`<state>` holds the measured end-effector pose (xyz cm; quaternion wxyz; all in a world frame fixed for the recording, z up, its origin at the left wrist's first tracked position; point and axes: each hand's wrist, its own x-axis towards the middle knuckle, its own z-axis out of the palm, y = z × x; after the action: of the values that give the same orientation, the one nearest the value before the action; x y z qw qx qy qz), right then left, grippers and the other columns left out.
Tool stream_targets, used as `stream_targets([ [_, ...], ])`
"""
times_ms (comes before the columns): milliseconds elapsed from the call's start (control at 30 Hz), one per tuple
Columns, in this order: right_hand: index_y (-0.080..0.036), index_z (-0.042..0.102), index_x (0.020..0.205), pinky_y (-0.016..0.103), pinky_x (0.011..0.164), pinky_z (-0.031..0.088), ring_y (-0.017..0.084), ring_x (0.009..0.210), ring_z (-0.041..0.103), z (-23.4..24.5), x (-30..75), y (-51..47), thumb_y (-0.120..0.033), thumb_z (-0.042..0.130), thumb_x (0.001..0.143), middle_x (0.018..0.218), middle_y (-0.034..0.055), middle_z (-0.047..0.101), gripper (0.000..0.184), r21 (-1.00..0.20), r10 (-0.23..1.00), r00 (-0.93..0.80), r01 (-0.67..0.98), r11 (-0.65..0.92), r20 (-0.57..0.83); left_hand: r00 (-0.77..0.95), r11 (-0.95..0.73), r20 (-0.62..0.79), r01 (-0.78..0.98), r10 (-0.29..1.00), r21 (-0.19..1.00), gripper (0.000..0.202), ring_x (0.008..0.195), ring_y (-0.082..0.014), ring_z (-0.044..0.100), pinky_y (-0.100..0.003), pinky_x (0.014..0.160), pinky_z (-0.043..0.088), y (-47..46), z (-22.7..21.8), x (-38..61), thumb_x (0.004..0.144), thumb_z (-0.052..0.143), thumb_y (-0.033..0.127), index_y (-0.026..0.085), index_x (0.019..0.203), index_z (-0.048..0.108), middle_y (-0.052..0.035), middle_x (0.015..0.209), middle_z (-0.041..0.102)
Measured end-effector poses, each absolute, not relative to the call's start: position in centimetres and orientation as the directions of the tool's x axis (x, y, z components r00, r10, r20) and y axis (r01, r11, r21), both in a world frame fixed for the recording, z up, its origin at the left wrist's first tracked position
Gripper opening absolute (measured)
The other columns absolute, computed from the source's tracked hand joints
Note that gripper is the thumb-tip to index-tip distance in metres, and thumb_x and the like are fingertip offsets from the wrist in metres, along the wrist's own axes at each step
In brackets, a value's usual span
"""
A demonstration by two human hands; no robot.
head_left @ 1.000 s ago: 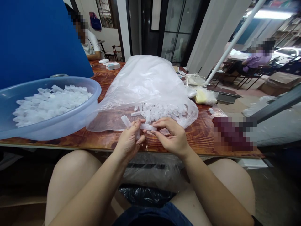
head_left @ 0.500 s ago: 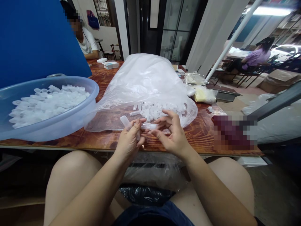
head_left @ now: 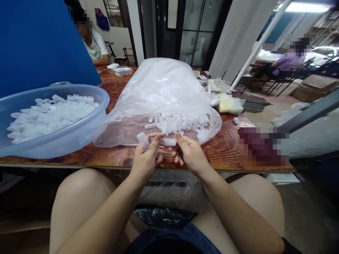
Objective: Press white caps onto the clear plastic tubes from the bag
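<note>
Between my two hands lies a translucent white plastic tube [head_left: 168,141], roughly level. My left hand [head_left: 146,155] is closed on its left end, and a second translucent piece [head_left: 143,140] with a rounded end sticks up out of the same hand. My right hand [head_left: 191,151] pinches the tube's right end between thumb and fingers; its other fingers are curled below. Just beyond the hands, a heap of small translucent plastic pieces [head_left: 174,123] spills from the mouth of a large clear plastic bag [head_left: 164,81] on the wooden table [head_left: 106,159].
At the left a blue basin [head_left: 103,102] holds many similar translucent pieces, before a blue panel [head_left: 45,42]. Small packets [head_left: 225,105] lie right of the bag. A grey metal bar [head_left: 307,113] slants in at the right. One person [head_left: 96,46] sits across the table, another [head_left: 290,61] farther off.
My right hand has closed from spread fingers to a pinch on the tube's right end. My left hand keeps its hold. The view has shifted slightly.
</note>
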<state>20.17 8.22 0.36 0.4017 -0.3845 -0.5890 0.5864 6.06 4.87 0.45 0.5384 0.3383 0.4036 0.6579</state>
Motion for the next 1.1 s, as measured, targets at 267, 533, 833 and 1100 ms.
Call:
stream_targets([
  [267,-0.019,0.053,0.088,0.016,0.038,0.035,0.007,0.048,0.051,0.4,20.1,8.3,-0.048,0.07,0.077,0.066,-0.0046,0.056,0.035,-0.961,0.9,-0.436,-0.244,-0.127,-0.009,-0.175,-0.132,0.07,-0.37,0.982,0.92,0.038,0.031,-0.0043,0.04,-0.018,0.029,0.026,4.6,0.3,6.2,0.076,0.072,0.049,0.017,0.095,0.064,0.0002,0.065,0.062],
  [533,-0.021,0.059,0.116,0.038,0.083,0.055,0.02,0.094,0.062,0.9,22.1,8.1,-0.01,0.056,0.088,0.099,0.0085,0.065,0.03,-0.423,0.463,-0.398,0.189,0.886,0.792,-0.091,0.107,-0.168,-0.466,0.982,0.878,0.039,0.042,-0.0069,0.044,-0.014,0.034,0.023,5.1,1.0,4.0,0.072,0.073,0.05,0.015,0.073,0.057,0.0003,0.056,0.054],
  [833,-0.02,0.052,0.128,0.037,0.086,0.057,0.021,0.1,0.063,0.8,22.5,7.2,-0.009,0.058,0.089,0.107,0.0115,0.066,0.042,-0.308,0.365,-0.463,0.196,0.931,0.808,0.144,0.144,-0.106,-0.29,0.984,0.946,0.037,0.04,-0.0065,0.034,-0.017,0.037,0.024,4.0,1.9,2.8,0.077,0.069,0.05,0.017,0.073,0.054,0.0041,0.049,0.042],
  [1100,-0.019,0.065,0.1,0.024,0.054,0.052,0.01,0.057,0.058,0.9,21.6,5.7,-0.032,0.063,0.088,0.072,-0.001,0.06,0.018,-0.898,0.865,-0.267,-0.003,0.441,0.425,0.049,-0.544,0.626,0.55,0.778,0.634,0.018,0.068,-0.0156,0.05,-0.027,0.064,0.043,3.2,1.7,2.9,0.09,0.055,0.029,0.018,0.075,0.056,-0.0031,0.071,0.053],
])
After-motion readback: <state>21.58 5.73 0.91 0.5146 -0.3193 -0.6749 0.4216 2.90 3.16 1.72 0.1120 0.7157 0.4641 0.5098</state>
